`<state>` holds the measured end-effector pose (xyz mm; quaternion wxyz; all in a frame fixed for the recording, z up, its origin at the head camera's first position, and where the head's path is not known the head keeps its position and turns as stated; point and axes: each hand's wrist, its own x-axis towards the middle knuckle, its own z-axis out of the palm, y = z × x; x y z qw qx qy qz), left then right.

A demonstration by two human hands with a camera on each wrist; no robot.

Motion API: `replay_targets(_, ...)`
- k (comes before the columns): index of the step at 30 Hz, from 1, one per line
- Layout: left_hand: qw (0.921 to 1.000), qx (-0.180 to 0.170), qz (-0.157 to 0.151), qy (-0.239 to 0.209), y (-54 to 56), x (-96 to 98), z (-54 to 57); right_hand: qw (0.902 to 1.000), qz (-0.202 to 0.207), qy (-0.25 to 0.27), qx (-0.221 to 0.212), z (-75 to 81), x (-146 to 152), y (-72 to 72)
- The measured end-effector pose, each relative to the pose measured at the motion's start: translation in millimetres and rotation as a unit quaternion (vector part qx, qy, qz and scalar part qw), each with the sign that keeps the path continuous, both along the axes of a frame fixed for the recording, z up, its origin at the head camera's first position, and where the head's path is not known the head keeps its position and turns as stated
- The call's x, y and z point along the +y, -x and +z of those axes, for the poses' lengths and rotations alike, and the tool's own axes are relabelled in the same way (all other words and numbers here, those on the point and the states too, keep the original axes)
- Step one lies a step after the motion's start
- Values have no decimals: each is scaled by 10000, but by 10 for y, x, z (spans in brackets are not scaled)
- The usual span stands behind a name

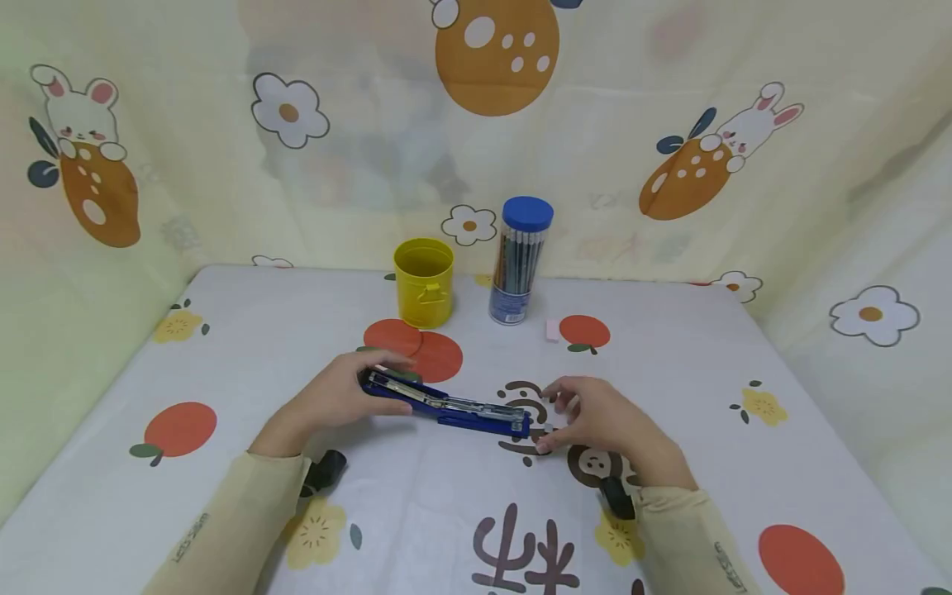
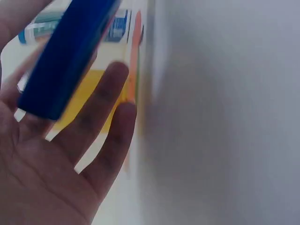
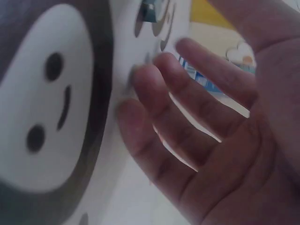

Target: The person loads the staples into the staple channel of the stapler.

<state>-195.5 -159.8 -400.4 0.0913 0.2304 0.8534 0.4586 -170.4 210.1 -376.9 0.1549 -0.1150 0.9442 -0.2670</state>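
Observation:
My left hand [image 1: 357, 388] grips a blue stapler [image 1: 487, 426] by one end, between thumb and fingers. The stapler's metal magazine faces up, and its other end points toward my right hand. In the left wrist view the blue stapler body [image 2: 68, 61] crosses the palm while the lower fingers stay spread. My right hand [image 1: 598, 417] is beside the stapler's far end, fingers loosely bent and thumb apart from them. Between its fingertips and the stapler is a small pale silvery piece [image 1: 549, 427]. The right wrist view shows the fingers [image 3: 154, 89] bent close over the cloth with nothing in the palm.
A yellow bucket-shaped cup [image 1: 424, 285] stands at the back of the table, with a blue-lidded clear tub of pencils [image 1: 521, 260] to its right. A small pink piece [image 1: 552, 330] lies in front of the tub. Printed cloth [image 1: 416, 529] covers the table, and a curtain [image 1: 357, 190] hangs behind.

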Motion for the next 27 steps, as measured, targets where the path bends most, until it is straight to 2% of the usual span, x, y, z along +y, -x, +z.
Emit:
replay_targets(5,9961,-487,-248,-693,88,-63,-113,9984,-44,455,-326,-19,63,26)
replay_targets(7,9946,-596,-225,-821,104,-84,-139,9975,-16,607,-360,-33,80,35)
replay_targets(10,9932,-689,-204,-913,104,-112,-169,9968,-47,702,-383,-61,93,43)
replay_targets(17,9909,-785,85,-1087,111,-180,-260,9959,20,815,-397,-113,83,58)
replay_targets(27,9879,-950,216,-1211,125,-188,-257,9949,-92,865,-508,-109,42,45)
